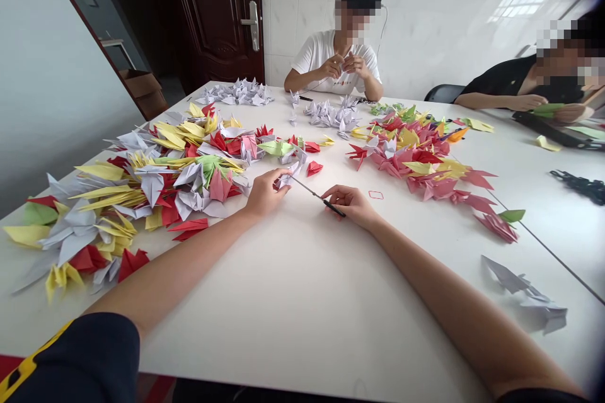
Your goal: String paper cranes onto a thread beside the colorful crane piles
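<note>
Item: a small pale lilac paper crane (287, 177), held just above the white table (302, 327), near the edge of the left-hand heap. A long thin dark needle (314, 194) runs from it towards the right, its point at or in the paper; the exact contact is too small to tell.

Hands: the left hand (266, 194) is nearly closed, fingers curled around the crane. The right hand (347, 206) is partly closed, pinching the needle's dark thicker end, with its fingers bent over it.

Risks: a hard push could tear the thin paper, or the point could slip through and prick the left fingers. The left forearm (174, 271) lies close to the heap and could disturb it.

Surroundings: a heap of red, yellow and lilac origami cranes (155, 182) to the left, a red and yellow heap (416, 157) to the right. A seated co-worker (333, 63) works opposite.
</note>
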Demonstrator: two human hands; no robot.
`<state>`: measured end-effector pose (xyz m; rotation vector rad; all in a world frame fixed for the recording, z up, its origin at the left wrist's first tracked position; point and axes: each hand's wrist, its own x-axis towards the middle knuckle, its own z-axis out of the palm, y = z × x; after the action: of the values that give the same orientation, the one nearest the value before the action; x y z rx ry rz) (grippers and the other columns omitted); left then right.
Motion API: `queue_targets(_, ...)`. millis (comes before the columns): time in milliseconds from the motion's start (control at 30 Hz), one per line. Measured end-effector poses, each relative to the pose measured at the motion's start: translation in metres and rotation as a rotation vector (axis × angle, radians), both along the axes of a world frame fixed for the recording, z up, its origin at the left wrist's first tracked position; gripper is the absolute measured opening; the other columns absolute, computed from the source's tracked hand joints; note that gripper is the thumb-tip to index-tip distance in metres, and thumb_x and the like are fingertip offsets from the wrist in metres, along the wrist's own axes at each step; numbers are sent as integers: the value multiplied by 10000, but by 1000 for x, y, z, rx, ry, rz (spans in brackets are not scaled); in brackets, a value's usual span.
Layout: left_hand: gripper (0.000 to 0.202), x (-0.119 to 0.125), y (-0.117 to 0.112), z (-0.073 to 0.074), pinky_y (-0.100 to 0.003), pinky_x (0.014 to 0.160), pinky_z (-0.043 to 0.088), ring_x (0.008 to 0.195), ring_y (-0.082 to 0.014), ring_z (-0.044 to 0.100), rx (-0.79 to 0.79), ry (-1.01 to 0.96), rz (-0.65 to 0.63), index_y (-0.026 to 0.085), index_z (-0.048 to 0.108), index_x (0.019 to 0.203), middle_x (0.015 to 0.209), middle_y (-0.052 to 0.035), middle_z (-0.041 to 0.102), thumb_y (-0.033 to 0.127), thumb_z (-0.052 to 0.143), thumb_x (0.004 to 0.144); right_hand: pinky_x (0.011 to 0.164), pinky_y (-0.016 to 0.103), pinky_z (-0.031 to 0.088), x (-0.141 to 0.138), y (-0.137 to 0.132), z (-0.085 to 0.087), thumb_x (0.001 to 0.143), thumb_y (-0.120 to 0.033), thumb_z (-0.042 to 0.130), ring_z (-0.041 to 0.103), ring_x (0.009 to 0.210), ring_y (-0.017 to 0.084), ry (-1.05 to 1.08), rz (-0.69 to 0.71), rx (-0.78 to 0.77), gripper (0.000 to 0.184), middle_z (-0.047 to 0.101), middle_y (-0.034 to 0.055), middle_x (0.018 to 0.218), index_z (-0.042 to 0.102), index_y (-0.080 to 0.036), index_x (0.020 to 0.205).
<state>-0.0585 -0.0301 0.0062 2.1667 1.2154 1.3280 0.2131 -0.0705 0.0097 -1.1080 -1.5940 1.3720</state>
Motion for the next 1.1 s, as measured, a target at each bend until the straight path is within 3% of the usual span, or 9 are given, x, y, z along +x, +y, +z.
queue_targets(1100,279,-2,4,-3,-242,678,583,741,-166,586,-17,-129,-35,182,740,1075,1036,-50,719,259,712,809,475,218,498,0,3,-4,698,-477,874,598,584,111,-2,-16,16,486,635,12,715,708,-144,1010)
